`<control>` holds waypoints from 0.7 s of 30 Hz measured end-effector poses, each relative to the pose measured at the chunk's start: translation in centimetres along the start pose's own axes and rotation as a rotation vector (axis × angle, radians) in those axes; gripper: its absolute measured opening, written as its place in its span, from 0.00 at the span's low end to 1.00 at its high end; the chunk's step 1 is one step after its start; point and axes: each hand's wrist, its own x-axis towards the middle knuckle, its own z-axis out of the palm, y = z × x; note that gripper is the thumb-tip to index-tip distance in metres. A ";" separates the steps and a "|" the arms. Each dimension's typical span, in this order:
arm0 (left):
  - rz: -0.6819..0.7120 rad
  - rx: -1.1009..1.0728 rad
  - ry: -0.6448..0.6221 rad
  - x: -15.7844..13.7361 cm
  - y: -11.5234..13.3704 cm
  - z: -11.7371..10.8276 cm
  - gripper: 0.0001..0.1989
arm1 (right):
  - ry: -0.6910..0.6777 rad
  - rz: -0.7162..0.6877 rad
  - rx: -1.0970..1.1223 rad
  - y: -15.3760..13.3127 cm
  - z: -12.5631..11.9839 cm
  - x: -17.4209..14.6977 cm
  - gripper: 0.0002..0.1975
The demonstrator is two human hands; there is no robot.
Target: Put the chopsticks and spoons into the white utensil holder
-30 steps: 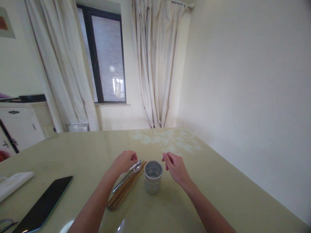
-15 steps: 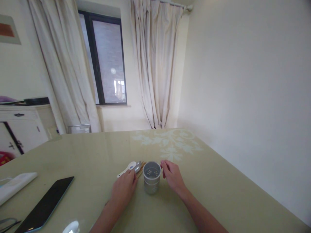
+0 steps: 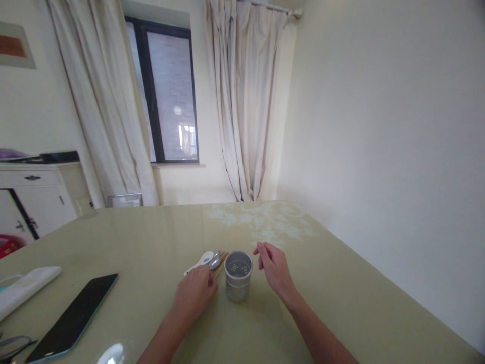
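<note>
Pale green glossy table (image 3: 341, 308): a white leaf-and-scroll pattern (image 3: 261, 221) spreads near its far right corner.
Grey cylindrical cup (image 3: 238, 289): upright on the table, between the two hands, well in from the far and right edges; light bands ring its wall, and two clusters of small pale dots show on its floor.
Left hand (image 3: 195, 291): palm down, left of the cup, over thin brown wooden chopsticks (image 3: 222, 263) whose far ends emerge past the knuckles; fingers bent, tips hidden, so I cannot tell whether they are clamped on anything.
Right hand (image 3: 276, 268): just beside the cup's right rim, apart from it; fingers curled, thumb near the forefinger, though I cannot tell whether the tips meet.
Spoons: a shiny silver metal spoon (image 3: 214, 261) lies beside the chopsticks; left of it, a white ceramic spoon (image 3: 205, 259), bowl toward the far edge, bears a small blue mark too small to read.
Table's left side: a flat black-faced tablet with a pale blue edge (image 3: 76, 316) lies slantwise; nearer the left edge is a long white box-like object (image 3: 32, 288).
Beyond the far edge: a dark-framed window (image 3: 174, 91) and beige cloth curtains (image 3: 252, 101).
</note>
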 end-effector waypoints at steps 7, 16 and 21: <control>-0.043 -0.172 0.053 0.8 -0.7 -0.6 0.10 | 0.009 -0.017 0.034 -0.6 -0.3 -0.1 0.27; 0.144 -0.763 0.568 0.1 -0.1 -2.3 0.17 | -0.009 -0.163 0.033 -3.3 0.0 -0.5 0.25; 0.500 -0.836 0.765 -1.8 1.6 -1.7 0.08 | -0.217 -0.276 0.096 -8.4 1.1 0.7 0.15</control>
